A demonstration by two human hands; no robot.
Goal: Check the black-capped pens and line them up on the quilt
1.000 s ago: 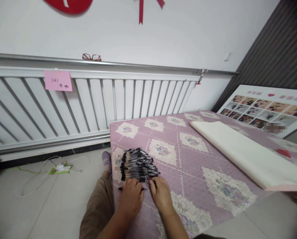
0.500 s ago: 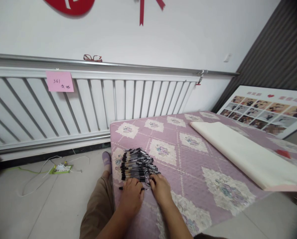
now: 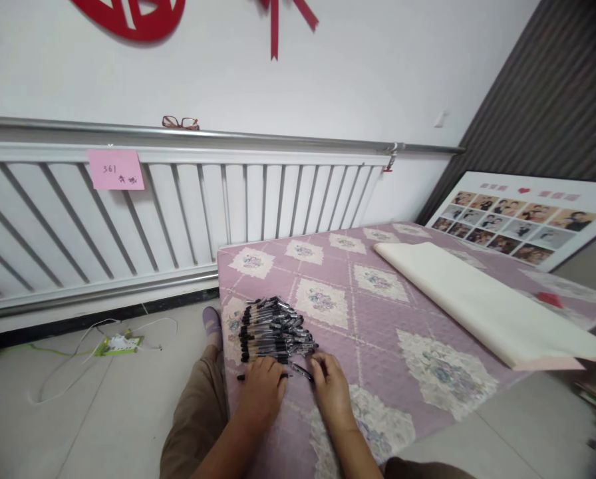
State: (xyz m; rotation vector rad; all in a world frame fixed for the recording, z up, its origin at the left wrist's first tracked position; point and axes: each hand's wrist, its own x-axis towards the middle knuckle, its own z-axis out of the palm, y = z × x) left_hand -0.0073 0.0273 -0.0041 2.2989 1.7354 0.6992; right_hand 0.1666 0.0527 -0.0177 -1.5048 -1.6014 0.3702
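A pile of black-and-clear pens (image 3: 273, 332) lies in rows on the mattress, just beyond my hands. My left hand (image 3: 262, 392) rests at the near side of the pile, fingers closed over a single black pen (image 3: 241, 377). That pen's dark end sticks out to the left and its thin tip to the right. To the right, my right hand (image 3: 330, 386) pinches a short black piece with a clear part, which looks like a pen cap (image 3: 300, 370). It slants between the two hands. My left fingertips are partly hidden.
The floral purple mattress (image 3: 322, 266) stands beside a white radiator (image 3: 258, 199). A cream sheet or board (image 3: 467, 299) and a photo panel (image 3: 507, 219) are at the right. On the floor at left sits a power strip (image 3: 121, 344) with loose cords. Glasses (image 3: 181, 123) rest on the pipe.
My right hand has drawn back to the right from the pile's edge, with the pen cap now showing in its fingers. My left hand stays over its pen. The view has shifted slightly.
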